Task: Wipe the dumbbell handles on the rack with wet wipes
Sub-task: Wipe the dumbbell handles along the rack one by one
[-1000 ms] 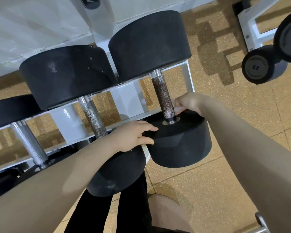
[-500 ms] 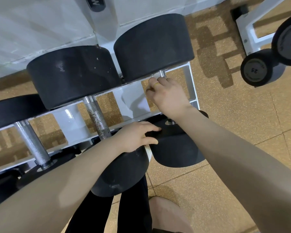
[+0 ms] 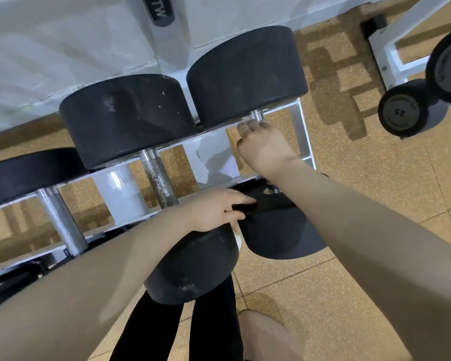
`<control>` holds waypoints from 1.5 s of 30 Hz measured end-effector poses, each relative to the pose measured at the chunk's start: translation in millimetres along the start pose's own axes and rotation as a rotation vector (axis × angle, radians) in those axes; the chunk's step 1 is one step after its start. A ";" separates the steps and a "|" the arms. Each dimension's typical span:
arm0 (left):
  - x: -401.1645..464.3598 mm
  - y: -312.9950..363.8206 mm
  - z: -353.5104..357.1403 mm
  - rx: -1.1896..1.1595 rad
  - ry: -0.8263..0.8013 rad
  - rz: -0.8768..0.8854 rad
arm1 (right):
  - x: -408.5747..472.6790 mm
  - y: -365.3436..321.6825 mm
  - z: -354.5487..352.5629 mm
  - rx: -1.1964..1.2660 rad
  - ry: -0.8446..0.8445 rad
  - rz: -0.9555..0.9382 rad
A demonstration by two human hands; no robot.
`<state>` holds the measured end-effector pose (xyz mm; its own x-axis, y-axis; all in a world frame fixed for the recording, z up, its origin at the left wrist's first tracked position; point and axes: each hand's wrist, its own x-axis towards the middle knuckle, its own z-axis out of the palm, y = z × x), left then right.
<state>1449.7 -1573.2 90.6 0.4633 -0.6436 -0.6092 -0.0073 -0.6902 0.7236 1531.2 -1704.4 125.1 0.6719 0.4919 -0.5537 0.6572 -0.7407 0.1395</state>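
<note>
With our right hand [image 3: 264,147] curled round the top of the rightmost dumbbell's knurled steel handle [image 3: 257,116], wipe unseen, that handle runs down toward us under it, while our left hand's [image 3: 214,212] loose fingers [image 3: 241,199] rest on the near black rubber dumbbell head [image 3: 279,233].

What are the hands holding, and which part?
The right hand grips the rightmost dumbbell's handle near its far end. The left hand rests on the near weight.

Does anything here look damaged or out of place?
Mostly small wear. The middle dumbbell's far head has pale scuff marks, and its handle looks speckled, perhaps rust or grime. Something white sits wedged between the two near heads.
</note>
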 end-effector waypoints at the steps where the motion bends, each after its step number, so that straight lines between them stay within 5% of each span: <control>1: -4.2 -3.0 -3.4 0.059 -0.006 0.012 | -5.0 -4.7 4.8 -0.013 -0.024 -0.014; 6: -22.2 -20.6 -10.8 0.150 0.117 -0.037 | -28.3 -21.5 18.4 0.020 -0.186 -0.081; 13: -20.5 -10.5 -1.9 0.095 0.120 -0.033 | -9.0 -10.8 12.8 -0.032 0.139 0.020; 22: -16.7 -1.4 8.3 0.077 0.079 0.011 | -30.8 -24.2 30.9 0.174 -0.091 0.079; 28: -15.9 -5.9 10.2 0.005 0.082 -0.047 | -31.0 -6.8 15.1 0.154 0.229 0.177; 36: -17.3 -1.9 6.5 0.029 0.056 -0.064 | -35.5 -5.0 34.1 0.366 -0.089 0.023; 41: -11.4 -2.9 -2.7 -0.019 0.049 -0.053 | -27.9 15.6 40.2 0.841 0.615 0.449; 43: -8.4 -4.6 -4.0 -0.035 0.045 -0.052 | -24.1 19.5 44.5 0.932 0.623 0.551; 45: -7.1 -4.6 -4.6 -0.025 0.039 -0.053 | -24.7 22.9 51.5 0.979 0.446 0.585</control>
<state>1450.5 -1564.0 93.0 0.4970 -0.5927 -0.6338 0.0400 -0.7140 0.6990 1512.0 -1757.1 99.6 0.9643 -0.0597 -0.2579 -0.1883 -0.8395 -0.5097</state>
